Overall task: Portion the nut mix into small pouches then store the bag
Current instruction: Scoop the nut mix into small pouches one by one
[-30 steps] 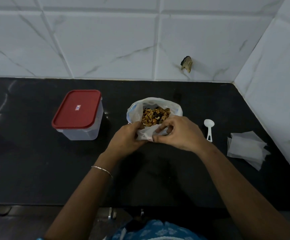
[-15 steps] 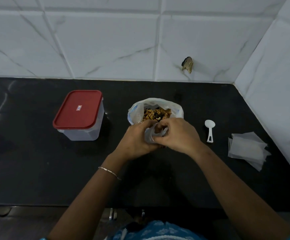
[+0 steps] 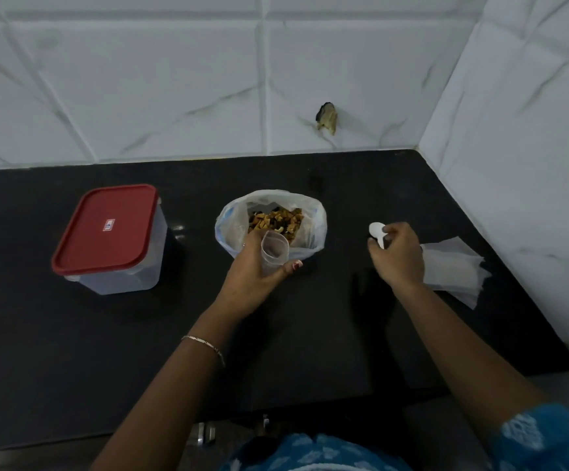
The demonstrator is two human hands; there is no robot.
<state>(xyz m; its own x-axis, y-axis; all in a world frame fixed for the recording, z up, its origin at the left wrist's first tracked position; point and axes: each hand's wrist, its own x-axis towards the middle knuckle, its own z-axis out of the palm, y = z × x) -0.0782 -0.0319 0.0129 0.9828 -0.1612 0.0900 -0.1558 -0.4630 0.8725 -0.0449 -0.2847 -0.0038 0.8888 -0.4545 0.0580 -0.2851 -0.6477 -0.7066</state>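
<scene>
In my left hand point(image 3: 254, 271): pouch point(image 3: 275, 249), clear thin film, mouth up, fingers curled round it. I judge it almost weightless, limp and slippery, best gripped just under the rim so the mouth stays round. Just beyond that hand: bag point(image 3: 315, 229), soft plastic, open and standing; whether it touches the pouch I cannot tell. The nuts point(image 3: 276, 219) inside are loose and, I expect, would spill if the wall folds. In my right hand point(image 3: 400, 258): spoon point(image 3: 376, 230), white, probably stiff and light, handle pinched, bowl pointing away. Just right of that hand: spare pouches point(image 3: 453, 270), a flat stack. Well left of the left hand: box point(image 3: 106, 229), red-lidded, closed. Under all: counter point(image 3: 72, 351), black, smooth, glossy. White tiled walls point(image 3: 174, 79) meet in a corner beyond the right hand.
</scene>
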